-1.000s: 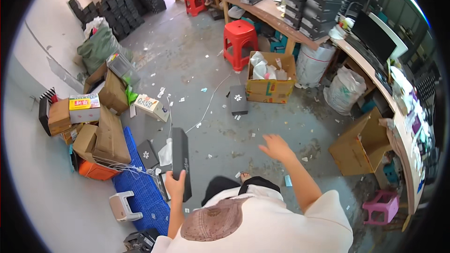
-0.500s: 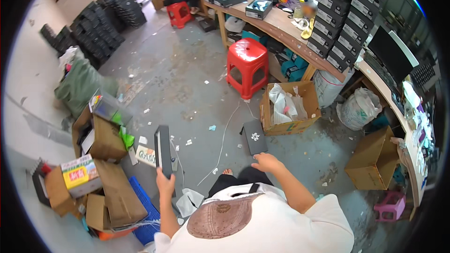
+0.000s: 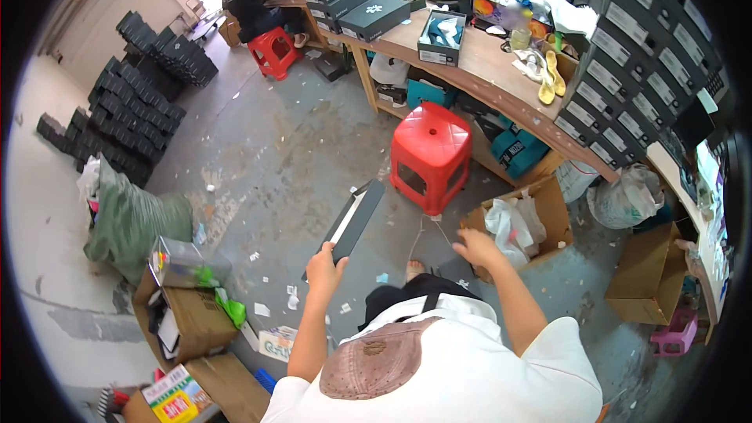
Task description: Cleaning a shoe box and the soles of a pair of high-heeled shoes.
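Observation:
My left hand (image 3: 323,268) grips the lower end of a dark grey shoebox lid (image 3: 356,215). The lid tilts up and away to the right, and a white strip shows along its inner side. My right hand (image 3: 476,249) holds nothing; its fingers are apart beside the left edge of an open cardboard carton (image 3: 554,197) with white wrapping inside. Ahead of both hands stands a red plastic stool (image 3: 431,141). On the floor below my right hand, a dark box with a white emblem (image 3: 464,284) is mostly hidden.
A long workbench (image 3: 486,86) carries an open shoebox (image 3: 440,51), yellow insoles (image 3: 551,82) and stacked shoeboxes (image 3: 627,70). Cartons (image 3: 192,317) and a green sack (image 3: 141,219) line the left. Another person (image 3: 254,0) sits at the far end. Paper scraps and a cord lie on the floor.
My body and view have moved forward, nearer the red stool and bench. The lid has swung from upright at the left to a rightward slant. My right hand has come beside the carton.

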`<action>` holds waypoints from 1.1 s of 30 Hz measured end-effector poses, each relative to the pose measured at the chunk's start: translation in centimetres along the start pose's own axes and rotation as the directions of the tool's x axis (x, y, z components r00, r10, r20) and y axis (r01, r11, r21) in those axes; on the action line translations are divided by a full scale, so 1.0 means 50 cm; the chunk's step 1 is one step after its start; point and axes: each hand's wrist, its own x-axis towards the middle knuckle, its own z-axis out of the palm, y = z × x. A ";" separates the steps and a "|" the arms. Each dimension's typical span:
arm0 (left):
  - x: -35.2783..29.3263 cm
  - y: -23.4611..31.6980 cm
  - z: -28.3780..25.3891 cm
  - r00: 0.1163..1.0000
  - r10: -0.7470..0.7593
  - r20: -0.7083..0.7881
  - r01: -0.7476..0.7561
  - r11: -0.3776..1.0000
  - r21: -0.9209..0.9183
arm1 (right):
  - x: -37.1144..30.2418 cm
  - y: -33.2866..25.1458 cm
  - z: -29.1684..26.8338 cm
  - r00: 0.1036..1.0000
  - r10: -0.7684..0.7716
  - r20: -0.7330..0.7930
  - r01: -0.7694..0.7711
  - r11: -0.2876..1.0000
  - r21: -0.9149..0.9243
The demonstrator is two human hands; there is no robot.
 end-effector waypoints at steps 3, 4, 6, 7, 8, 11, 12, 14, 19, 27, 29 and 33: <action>0.155 -0.012 -0.017 1.000 -0.022 0.000 0.022 0.998 0.060 | 0.127 -0.119 -0.099 0.981 -0.054 -0.185 0.106 0.954 0.280; 0.213 -0.011 -0.023 0.999 -0.019 -0.035 0.020 0.999 0.047 | 0.156 -0.125 -0.117 0.982 -0.046 -0.185 0.096 0.956 0.276; 0.355 -0.014 -0.020 0.989 0.072 -0.126 -0.068 0.997 0.039 | 0.191 -0.124 -0.125 0.993 0.039 -0.110 0.012 0.901 0.433; 0.429 -0.009 -0.021 0.978 0.124 -0.170 -0.119 0.992 0.040 | 0.200 -0.095 -0.107 0.990 0.050 -0.132 0.004 0.925 0.380; 0.508 0.006 -0.027 0.973 0.157 -0.172 -0.151 0.987 0.046 | 0.206 -0.050 -0.081 0.986 0.061 -0.155 -0.007 0.945 0.328; 0.766 0.045 -0.033 0.930 0.301 -0.212 -0.289 0.953 0.088 | 0.187 0.058 -0.020 0.924 0.383 -0.004 -0.376 0.909 0.177; 0.856 0.061 -0.031 0.916 0.334 -0.223 -0.320 0.942 0.099 | 0.174 0.064 -0.018 0.858 0.510 -0.058 -0.492 0.849 0.190; 1.013 0.119 -0.027 0.875 0.408 -0.260 -0.394 0.913 0.108 | 0.126 0.123 0.047 0.707 0.682 -0.189 -0.640 0.730 0.241; 1.378 0.263 0.006 0.782 0.541 -0.310 -0.483 0.840 0.247 | 0.070 0.047 0.109 0.256 0.966 -0.035 -0.616 0.191 0.764; 1.616 0.328 0.109 0.929 0.341 -0.142 -0.267 0.885 0.382 | 0.021 -0.114 0.196 0.252 0.934 0.254 -0.747 0.021 0.664; 1.578 0.304 0.194 0.815 0.514 -0.267 -0.467 0.856 0.222 | 0.026 -0.097 0.207 0.222 0.932 0.288 -0.749 -0.026 0.663; 1.368 0.234 0.361 0.806 0.574 -0.146 -0.582 0.813 -0.015 | 0.023 -0.045 0.220 0.175 0.909 0.379 -0.730 -0.138 0.669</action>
